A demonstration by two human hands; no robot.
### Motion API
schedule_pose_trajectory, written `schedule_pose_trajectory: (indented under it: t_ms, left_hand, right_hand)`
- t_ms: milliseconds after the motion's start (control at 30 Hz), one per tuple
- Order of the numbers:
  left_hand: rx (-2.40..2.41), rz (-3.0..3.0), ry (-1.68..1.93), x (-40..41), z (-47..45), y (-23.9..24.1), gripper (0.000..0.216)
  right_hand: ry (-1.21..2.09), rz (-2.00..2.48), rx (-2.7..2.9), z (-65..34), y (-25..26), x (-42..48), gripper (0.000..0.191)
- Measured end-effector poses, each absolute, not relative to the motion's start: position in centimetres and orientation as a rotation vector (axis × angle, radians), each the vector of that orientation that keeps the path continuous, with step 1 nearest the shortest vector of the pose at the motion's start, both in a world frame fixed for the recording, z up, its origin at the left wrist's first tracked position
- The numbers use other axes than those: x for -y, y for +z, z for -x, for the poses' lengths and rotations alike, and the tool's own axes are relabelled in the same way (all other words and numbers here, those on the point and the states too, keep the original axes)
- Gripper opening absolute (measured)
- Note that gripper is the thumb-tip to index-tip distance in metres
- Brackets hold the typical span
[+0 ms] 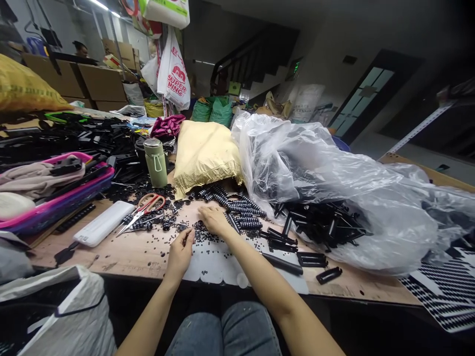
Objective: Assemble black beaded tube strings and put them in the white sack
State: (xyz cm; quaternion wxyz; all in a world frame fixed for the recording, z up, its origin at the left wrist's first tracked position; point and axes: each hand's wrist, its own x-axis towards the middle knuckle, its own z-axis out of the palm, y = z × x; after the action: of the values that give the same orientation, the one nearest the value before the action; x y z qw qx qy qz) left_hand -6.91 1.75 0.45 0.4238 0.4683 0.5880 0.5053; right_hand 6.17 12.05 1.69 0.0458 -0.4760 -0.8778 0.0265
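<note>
1. Worktop (126,254), pale and wooden.
2. Clear plastic bag (345,170), at the right, black parts (330,227) at its mouth.
3. Right hand (213,220), palm down; whether its grip is apart or together I cannot tell.
4. Left hand (182,246), grip together at the tips (anything between them is hidden).
5. Small black pieces (202,237), scattered around both hands.

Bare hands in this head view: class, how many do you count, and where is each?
2: the left hand, fingertips together, beside scattered small black pieces; the right hand, palm down, near the black ribbed rollers. The background person's hands are hidden.
</note>
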Motion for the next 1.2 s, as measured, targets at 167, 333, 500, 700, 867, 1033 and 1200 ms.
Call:
schedule_pose_trajectory:
  t_ms: [167,333,500,700,867,1033,1200]
  left_hand:
    - [-1.561,-1.176,1.273,-1.4,7.9,0.7,0.049]
    - [-1.596,-1.287,1.268,-1.5,7.8,0.7,0.045]
    - [-1.644,-1.348,1.264,-1.8,7.2,0.5,0.040]
    - [-1.684,-1.395,1.250,-1.4,7.5,0.4,0.038]
    - [-1.654,-1.422,1.226,-1.4,7.2,0.6,0.037]
    - [-1.655,-1.413,1.215,-1.5,6.8,0.8,0.040]
    - [-1.629,-1.499,1.125,-0.9,6.7,1.1,0.041]
  right_hand:
    - [0.217,1.253,2.793,-5.4,1.8,-12.1,0.039]
    - [0.251,1.352,2.669,-6.4,1.7,-10.7,0.027]
    - [0.280,1.365,2.578,-6.9,1.7,-9.3,0.033]
    - [0.309,1.389,2.527,-5.8,1.2,-9.7,0.023]
    - [0.326,1.365,2.481,-6.4,1.5,-7.9,0.023]
    - [0.371,1.354,2.477,-8.0,1.0,-3.1,0.024]
    - [0.542,1.413,2.194,-9.0,0.2,-1.2,0.025]
